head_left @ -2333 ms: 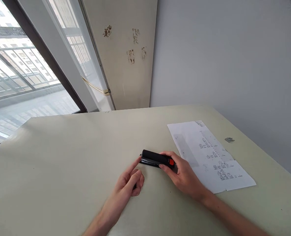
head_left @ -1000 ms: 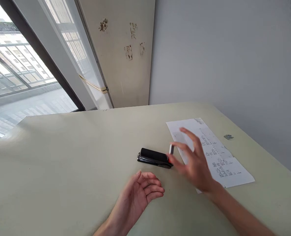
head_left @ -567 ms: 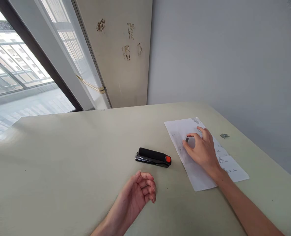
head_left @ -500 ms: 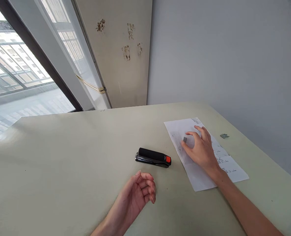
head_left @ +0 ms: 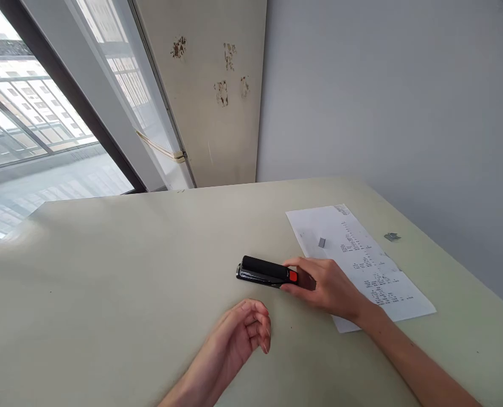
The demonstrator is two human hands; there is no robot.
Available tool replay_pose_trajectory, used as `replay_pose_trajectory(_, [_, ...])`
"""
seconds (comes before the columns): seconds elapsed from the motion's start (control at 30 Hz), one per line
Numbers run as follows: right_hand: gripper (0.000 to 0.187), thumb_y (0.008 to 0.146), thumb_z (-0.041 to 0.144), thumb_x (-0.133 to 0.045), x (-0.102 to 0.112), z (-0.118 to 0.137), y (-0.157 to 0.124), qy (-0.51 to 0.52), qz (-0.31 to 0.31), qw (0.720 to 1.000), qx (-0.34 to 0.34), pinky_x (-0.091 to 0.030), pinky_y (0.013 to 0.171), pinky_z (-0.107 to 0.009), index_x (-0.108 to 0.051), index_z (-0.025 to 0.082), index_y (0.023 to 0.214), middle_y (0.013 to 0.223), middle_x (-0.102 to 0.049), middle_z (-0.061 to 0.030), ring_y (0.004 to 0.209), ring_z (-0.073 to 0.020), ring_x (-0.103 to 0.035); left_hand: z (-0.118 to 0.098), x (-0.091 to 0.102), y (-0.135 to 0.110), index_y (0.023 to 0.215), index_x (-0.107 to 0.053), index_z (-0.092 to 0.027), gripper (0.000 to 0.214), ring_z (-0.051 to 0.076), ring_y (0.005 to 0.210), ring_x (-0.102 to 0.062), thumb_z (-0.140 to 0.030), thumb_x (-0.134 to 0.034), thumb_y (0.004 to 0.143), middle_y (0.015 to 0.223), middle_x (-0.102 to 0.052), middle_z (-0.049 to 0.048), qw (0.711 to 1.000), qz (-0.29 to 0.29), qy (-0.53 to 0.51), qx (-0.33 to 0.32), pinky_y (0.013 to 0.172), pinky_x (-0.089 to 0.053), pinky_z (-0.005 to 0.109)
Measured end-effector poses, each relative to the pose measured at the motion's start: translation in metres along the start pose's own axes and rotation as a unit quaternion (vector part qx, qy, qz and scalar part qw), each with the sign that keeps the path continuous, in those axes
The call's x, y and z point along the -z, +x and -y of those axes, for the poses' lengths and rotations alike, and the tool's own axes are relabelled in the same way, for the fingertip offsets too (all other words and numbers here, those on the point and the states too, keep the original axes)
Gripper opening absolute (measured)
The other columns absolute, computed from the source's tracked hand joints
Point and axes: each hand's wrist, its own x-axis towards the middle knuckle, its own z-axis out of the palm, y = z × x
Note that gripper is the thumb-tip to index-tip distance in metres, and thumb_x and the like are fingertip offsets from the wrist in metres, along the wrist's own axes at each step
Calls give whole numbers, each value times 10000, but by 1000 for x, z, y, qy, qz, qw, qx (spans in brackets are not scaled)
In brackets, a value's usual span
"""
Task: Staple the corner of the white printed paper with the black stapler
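Note:
A black stapler (head_left: pixel 262 271) with a red patch at its right end lies on the table. My right hand (head_left: pixel 321 285) has come around that red end, thumb on the near side and index finger on the far side, closed on it. My left hand (head_left: pixel 243 333) rests on its side just in front of the stapler, fingers loosely curled and apart, holding nothing. On the printed sheet of paper (head_left: pixel 361 254) sits a small grey block (head_left: pixel 322 242) that looks like a strip of staples. My right wrist and forearm pass over the sheet's near part.
Small grey-green scraps (head_left: pixel 392 236) lie near the table's right edge. The pale table (head_left: pixel 128 282) meets a grey wall (head_left: pixel 382 102) on the right. Behind it stand a worn cabinet (head_left: pixel 217 135) and a window (head_left: pixel 30 124) at the left.
My right hand has left the small grey block on the paper and moved left and nearer to the stapler's red end. The left hand has barely moved.

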Motion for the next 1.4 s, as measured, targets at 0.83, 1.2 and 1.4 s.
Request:
replay_pose_trajectory(0.83, [707, 1009, 181, -534, -22, 25, -3, 39, 47, 997, 37, -473, 1168, -538, -229, 365, 1620, 1380, -633, -52, 1306, -247, -580, -65, 86, 16, 1366, -449, -277, 526, 320, 1148, -680, -538, -610, 939, 1198, -742, 90, 589, -308, 712, -228, 1007, -504, 486])
replay_pose_trajectory(1.2, [575, 1000, 182, -545, -23, 26, -2, 44, 29, 998, 30, -517, 1126, -491, -381, 327, 1531, 1327, -665, -52, 1263, -233, -610, -148, 158, 15, 1444, -402, -203, 726, 385, 1265, -635, -550, -669, 865, 1379, -670, 186, 537, -493, 658, -191, 1046, -493, 521])
replay_pose_trajectory(1.4, [505, 1009, 178, -527, -25, 23, -1, 65, 26, 997, 26, -534, 1082, -474, -428, 305, 1488, 1299, -660, -64, 1231, -235, -613, -175, 173, 27, 1432, -401, -182, 725, 382, 1271, -626, -526, -677, 857, 1376, -667, 177, 548, -497, 641, -204, 1055, -495, 510])
